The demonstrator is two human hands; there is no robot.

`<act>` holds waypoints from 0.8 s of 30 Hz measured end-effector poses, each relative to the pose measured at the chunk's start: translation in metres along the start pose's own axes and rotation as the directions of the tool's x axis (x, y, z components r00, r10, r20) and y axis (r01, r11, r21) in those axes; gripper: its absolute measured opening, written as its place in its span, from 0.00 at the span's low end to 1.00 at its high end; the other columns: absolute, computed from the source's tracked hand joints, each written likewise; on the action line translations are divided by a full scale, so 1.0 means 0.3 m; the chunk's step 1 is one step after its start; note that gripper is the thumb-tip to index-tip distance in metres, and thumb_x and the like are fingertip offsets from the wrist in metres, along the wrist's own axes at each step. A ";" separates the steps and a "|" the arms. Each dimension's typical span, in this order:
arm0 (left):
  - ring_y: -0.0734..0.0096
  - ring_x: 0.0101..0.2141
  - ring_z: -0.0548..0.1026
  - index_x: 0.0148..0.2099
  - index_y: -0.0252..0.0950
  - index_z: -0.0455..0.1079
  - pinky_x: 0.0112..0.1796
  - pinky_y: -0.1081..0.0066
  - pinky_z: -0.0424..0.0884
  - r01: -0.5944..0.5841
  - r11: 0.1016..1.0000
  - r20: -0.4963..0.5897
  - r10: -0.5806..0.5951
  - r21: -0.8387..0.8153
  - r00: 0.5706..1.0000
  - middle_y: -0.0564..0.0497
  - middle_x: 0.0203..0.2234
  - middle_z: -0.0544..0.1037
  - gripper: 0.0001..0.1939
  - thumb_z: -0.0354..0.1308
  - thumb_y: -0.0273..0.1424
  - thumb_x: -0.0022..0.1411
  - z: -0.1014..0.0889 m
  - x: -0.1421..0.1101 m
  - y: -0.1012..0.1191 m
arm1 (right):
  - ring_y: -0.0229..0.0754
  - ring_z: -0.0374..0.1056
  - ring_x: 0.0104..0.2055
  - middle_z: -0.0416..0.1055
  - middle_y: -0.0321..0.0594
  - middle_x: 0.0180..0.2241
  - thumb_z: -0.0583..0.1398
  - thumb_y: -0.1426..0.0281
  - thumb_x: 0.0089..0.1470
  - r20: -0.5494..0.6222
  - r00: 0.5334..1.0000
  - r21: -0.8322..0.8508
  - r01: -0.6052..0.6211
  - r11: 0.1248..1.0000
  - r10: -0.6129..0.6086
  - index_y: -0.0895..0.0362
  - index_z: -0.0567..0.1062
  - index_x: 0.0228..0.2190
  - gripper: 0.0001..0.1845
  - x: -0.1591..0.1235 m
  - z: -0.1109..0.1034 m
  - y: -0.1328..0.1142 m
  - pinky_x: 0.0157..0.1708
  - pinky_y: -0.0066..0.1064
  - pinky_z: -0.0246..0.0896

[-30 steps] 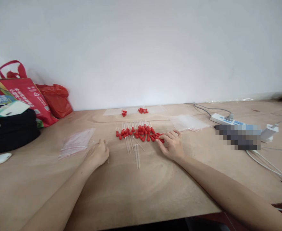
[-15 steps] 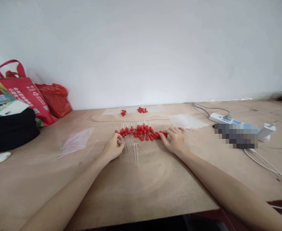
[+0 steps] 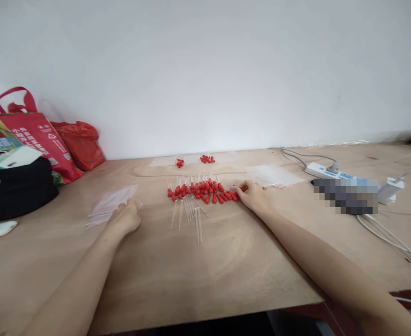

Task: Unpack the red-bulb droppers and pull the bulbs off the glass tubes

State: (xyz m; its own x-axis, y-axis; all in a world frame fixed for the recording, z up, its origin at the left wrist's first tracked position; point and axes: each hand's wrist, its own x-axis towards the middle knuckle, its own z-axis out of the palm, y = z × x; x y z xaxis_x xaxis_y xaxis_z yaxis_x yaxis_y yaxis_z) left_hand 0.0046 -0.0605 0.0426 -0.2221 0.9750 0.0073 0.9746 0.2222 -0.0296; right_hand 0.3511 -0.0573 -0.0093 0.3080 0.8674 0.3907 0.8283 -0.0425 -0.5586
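Bordering open tabletop (image 3: pixel 156 247), left hand (image 3: pixel 125 217) curls, contents unclear; right hand (image 3: pixel 252 196) pinches red bulb (image 3: pixel 234 186).

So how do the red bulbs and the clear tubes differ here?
The red bulbs are opaque, while the clear tubes are see-through. The bulbs are short and rounded; the tubes are long, thin and straight. Both lie grouped on the wooden table.

Count one left hand (image 3: pixel 126 217), one right hand (image 3: pixel 252 193), one heap of red bulbs (image 3: pixel 210 186) too crowded to number, two small red clusters (image 3: pixel 207 159) near the back edge of the table (image 3: pixel 177 275), two clear-bag stacks (image 3: pixel 109 203) flanking the heap, one power strip (image 3: pixel 319 171).
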 end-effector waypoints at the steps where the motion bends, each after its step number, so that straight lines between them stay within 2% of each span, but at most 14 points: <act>1: 0.53 0.34 0.72 0.36 0.33 0.61 0.30 0.64 0.65 -0.037 0.999 0.021 0.037 -0.026 0.999 0.38 0.32 0.72 0.09 0.45 0.25 0.49 0.002 -0.001 0.007 | 0.43 0.65 0.33 0.72 0.38 0.24 0.54 0.55 0.47 0.034 0.999 -0.003 -0.028 1.000 0.028 0.54 0.72 0.23 0.17 0.003 -0.001 -0.003 0.40 0.39 0.46; 4: 0.64 0.28 0.72 0.31 0.36 0.58 0.30 0.69 0.65 -0.185 0.965 0.007 0.189 -0.184 0.982 0.48 0.25 0.71 0.05 0.45 0.25 0.48 0.016 -0.017 0.053 | 0.44 0.66 0.33 0.73 0.38 0.24 0.53 0.54 0.48 0.113 0.992 -0.014 -0.061 0.998 0.062 0.52 0.75 0.22 0.18 0.007 -0.006 -0.008 0.39 0.39 0.48; 7: 0.70 0.26 0.70 0.29 0.38 0.55 0.30 0.72 0.65 -0.306 0.874 -0.067 0.304 -0.377 0.950 0.53 0.23 0.70 0.04 0.48 0.29 0.47 0.041 -0.041 0.113 | 0.45 0.67 0.35 0.74 0.39 0.26 0.50 0.53 0.50 0.132 0.990 -0.031 -0.055 0.998 0.059 0.50 0.77 0.25 0.20 0.007 -0.009 -0.009 0.41 0.41 0.47; 10: 0.71 0.26 0.70 0.30 0.37 0.56 0.30 0.72 0.66 -0.355 0.773 -0.119 0.347 -0.526 0.930 0.53 0.24 0.69 0.07 0.49 0.33 0.48 0.069 -0.053 0.159 | 0.46 0.67 0.35 0.74 0.39 0.28 0.49 0.53 0.51 0.126 0.990 -0.047 -0.064 0.997 0.070 0.49 0.77 0.28 0.21 0.004 -0.011 -0.008 0.42 0.43 0.46; 14: 0.71 0.27 0.71 0.33 0.36 0.58 0.31 0.70 0.68 -0.334 0.655 -0.133 0.338 -0.678 0.932 0.50 0.27 0.69 0.10 0.45 0.37 0.53 0.094 -0.063 0.181 | 0.48 0.67 0.36 0.74 0.41 0.28 0.48 0.54 0.52 0.088 0.993 -0.072 -0.078 0.994 0.084 0.50 0.77 0.29 0.22 0.000 -0.007 0.000 0.42 0.44 0.46; 16: 0.68 0.33 0.71 0.36 0.34 0.59 0.36 0.67 0.68 -0.388 0.652 -0.189 0.356 -0.651 0.915 0.47 0.32 0.70 0.14 0.45 0.40 0.54 0.098 -0.083 0.185 | 0.48 0.66 0.36 0.74 0.42 0.28 0.48 0.54 0.52 0.064 0.995 -0.088 -0.069 0.994 0.075 0.51 0.77 0.28 0.22 0.000 -0.004 0.005 0.41 0.44 0.46; 19: 0.56 0.49 0.62 0.48 0.35 0.60 0.47 0.56 0.60 -0.581 0.667 -0.285 0.508 -0.466 0.813 0.40 0.47 0.64 0.29 0.53 0.48 0.49 0.100 -0.134 0.199 | 0.48 0.66 0.35 0.74 0.42 0.27 0.49 0.56 0.52 0.035 0.998 -0.094 -0.055 0.994 0.058 0.52 0.77 0.26 0.21 -0.002 -0.003 0.009 0.40 0.43 0.46; 21: 0.45 0.55 0.50 0.55 0.39 0.56 0.50 0.48 0.52 -0.656 0.674 -0.255 0.605 -0.340 0.754 0.39 0.55 0.54 0.42 0.58 0.53 0.39 0.103 -0.169 0.215 | 0.47 0.65 0.35 0.74 0.41 0.28 0.49 0.57 0.52 0.006 1.000 -0.097 -0.024 0.995 0.025 0.51 0.76 0.26 0.20 -0.005 -0.004 0.008 0.39 0.42 0.46; 24: 0.36 0.57 0.38 0.59 0.46 0.50 0.50 0.40 0.43 -0.680 0.691 -0.149 0.666 -0.244 0.731 0.41 0.60 0.42 0.52 0.58 0.58 0.31 0.106 -0.200 0.242 | 0.46 0.64 0.37 0.73 0.40 0.30 0.50 0.59 0.52 -0.036 0.996 -0.130 0.071 0.989 -0.076 0.51 0.76 0.26 0.17 -0.013 -0.005 0.002 0.40 0.41 0.45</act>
State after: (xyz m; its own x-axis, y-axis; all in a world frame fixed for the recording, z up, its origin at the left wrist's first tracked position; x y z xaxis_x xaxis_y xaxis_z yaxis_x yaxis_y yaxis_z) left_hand 0.0877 -0.1029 0.0083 0.4915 0.8604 0.1349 0.8321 -0.5096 0.2187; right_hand 0.3511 -0.0615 -0.0099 0.2606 0.8496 0.4585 0.9021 -0.0451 -0.4291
